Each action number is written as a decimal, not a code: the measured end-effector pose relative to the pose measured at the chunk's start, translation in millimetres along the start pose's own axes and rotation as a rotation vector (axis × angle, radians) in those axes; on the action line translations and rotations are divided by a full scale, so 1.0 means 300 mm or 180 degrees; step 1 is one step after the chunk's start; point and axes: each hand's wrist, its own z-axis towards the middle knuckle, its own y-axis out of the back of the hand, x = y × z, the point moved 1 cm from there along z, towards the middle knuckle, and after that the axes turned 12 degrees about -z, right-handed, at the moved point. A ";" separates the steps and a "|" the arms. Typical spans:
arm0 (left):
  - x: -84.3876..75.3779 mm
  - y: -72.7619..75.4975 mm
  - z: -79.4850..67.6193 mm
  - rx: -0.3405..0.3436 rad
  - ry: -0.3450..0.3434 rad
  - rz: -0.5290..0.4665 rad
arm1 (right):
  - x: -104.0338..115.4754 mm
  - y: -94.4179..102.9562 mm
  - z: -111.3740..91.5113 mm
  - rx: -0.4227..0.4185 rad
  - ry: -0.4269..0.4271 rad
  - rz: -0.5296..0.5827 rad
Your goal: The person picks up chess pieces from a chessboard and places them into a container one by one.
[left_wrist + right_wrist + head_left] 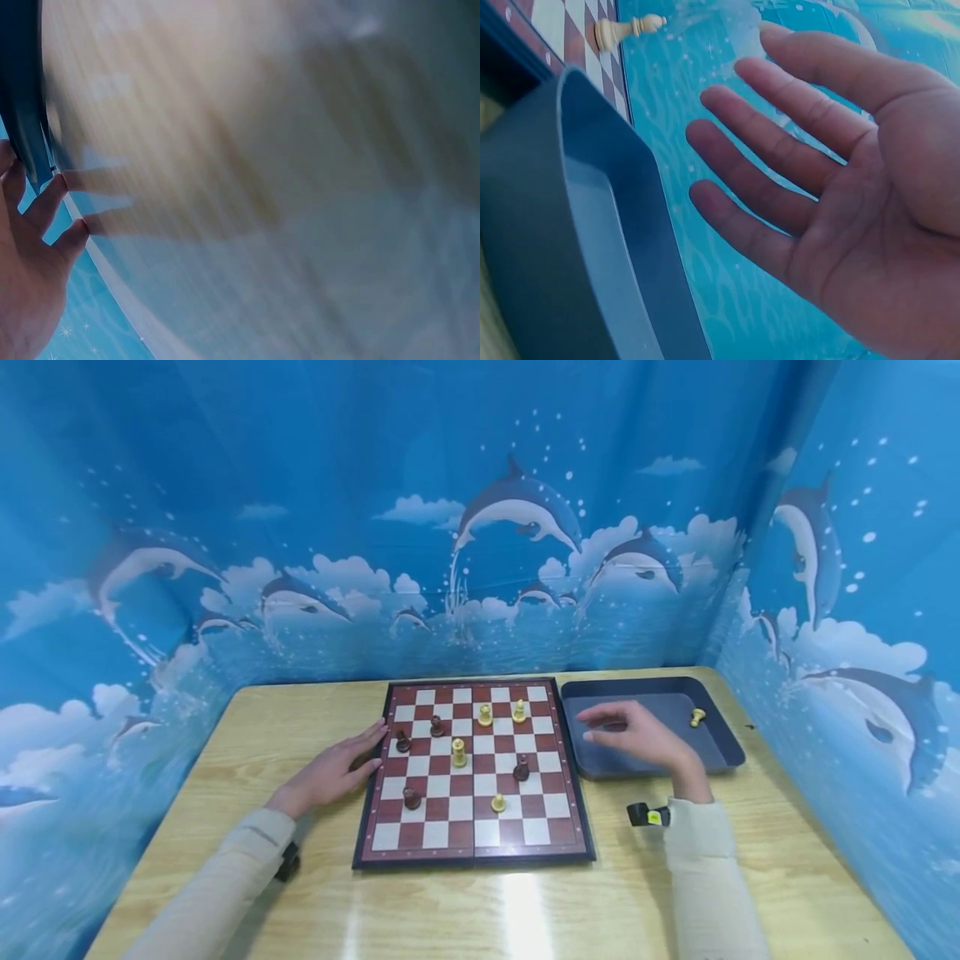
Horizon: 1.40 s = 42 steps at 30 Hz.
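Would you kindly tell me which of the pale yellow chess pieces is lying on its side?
It is the pale yellow chess piece in the dark grey rectangular tray; the other four stand upright on the red and white chequered board.

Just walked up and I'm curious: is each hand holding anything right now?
Left hand: open, resting at the chessboard's left edge.
Right hand: open, empty, over the dark tray.

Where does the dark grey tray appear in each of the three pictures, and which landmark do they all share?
Head: the tray is right of the chessboard, partly hidden by the right hand.
Left wrist: not in it.
Right wrist: left side, running off the bottom edge.
Shared landmark: the blue curtain, at lower left in the left wrist view.
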 end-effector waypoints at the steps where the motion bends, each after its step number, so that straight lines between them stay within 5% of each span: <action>1: 0.000 0.000 0.000 -0.0002 -0.0001 0.0003 | 0.002 -0.007 0.004 0.0045 0.0025 0.0034; 18: -0.005 0.001 -0.001 0.0001 -0.0001 0.0011 | 0.084 -0.139 0.080 0.0730 0.0454 0.0131; 29: -0.012 0.004 0.000 0.0034 0.0046 0.0009 | 0.145 -0.200 0.091 0.0771 0.0521 0.0033; 42: -0.012 0.002 0.002 0.0038 0.0035 0.0010 | 0.131 -0.230 0.114 0.0723 0.0498 -0.0068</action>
